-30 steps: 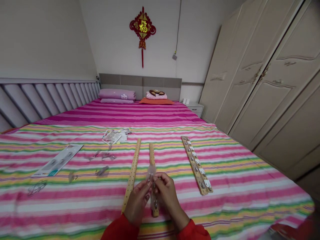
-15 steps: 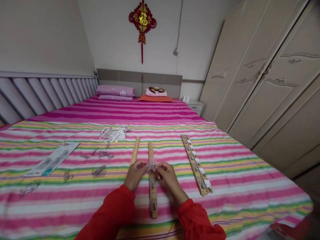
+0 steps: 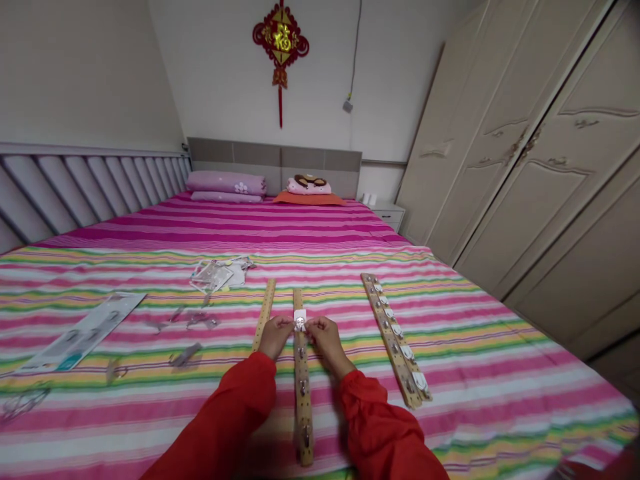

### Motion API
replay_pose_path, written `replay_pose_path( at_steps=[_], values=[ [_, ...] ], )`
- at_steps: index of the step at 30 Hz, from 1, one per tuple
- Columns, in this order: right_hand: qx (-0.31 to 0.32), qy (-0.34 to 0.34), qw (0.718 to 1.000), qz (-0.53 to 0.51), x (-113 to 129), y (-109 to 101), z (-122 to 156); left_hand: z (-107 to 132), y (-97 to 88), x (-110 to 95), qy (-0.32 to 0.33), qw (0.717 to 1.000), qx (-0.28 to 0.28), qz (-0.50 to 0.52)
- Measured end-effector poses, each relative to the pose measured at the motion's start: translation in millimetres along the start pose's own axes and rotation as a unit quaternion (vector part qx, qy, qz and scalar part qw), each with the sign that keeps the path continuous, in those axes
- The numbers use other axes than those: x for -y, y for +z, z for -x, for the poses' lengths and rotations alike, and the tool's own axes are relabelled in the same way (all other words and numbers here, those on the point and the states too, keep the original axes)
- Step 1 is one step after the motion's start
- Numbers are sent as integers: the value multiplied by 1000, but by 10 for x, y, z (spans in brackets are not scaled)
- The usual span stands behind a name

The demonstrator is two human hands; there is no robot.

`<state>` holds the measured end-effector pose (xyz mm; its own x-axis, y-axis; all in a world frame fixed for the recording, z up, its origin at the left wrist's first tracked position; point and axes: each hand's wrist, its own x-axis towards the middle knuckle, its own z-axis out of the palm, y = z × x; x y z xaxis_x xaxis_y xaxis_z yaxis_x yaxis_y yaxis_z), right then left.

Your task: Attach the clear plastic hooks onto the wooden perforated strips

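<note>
Three long perforated wooden strips lie on the striped bedspread. On the middle strip sit a few metal hooks, and a small white hook pad rests near its far end. My left hand and my right hand pinch this pad from either side, fingers closed on it. The left strip is bare and partly hidden by my left hand. The right strip carries a row of several white hook pads. Red sleeves cover both my arms.
Loose clear wrappers and hooks lie left of the strips, with a pile of packets farther back and a long card package at the left. Pillows lie at the headboard. A wardrobe lines the right side.
Both hands have moved forward along the middle strip, from close to me to its far end, and the small pad they held now sits on the strip. The arms are stretched out.
</note>
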<state>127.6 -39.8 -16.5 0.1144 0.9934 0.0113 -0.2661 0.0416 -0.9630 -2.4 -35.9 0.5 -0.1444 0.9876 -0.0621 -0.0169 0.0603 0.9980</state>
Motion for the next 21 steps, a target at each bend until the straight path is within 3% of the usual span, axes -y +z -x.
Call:
replay_pose_path(
  at_steps=[7,21],
  values=[
    [-15,12,1000,3,-151,7,-54,-114,-7,210,-5,1000,-14,-24],
    [-45,17,999,21,-308,4,-121,-223,3,341,-18,996,-33,-79]
  ],
)
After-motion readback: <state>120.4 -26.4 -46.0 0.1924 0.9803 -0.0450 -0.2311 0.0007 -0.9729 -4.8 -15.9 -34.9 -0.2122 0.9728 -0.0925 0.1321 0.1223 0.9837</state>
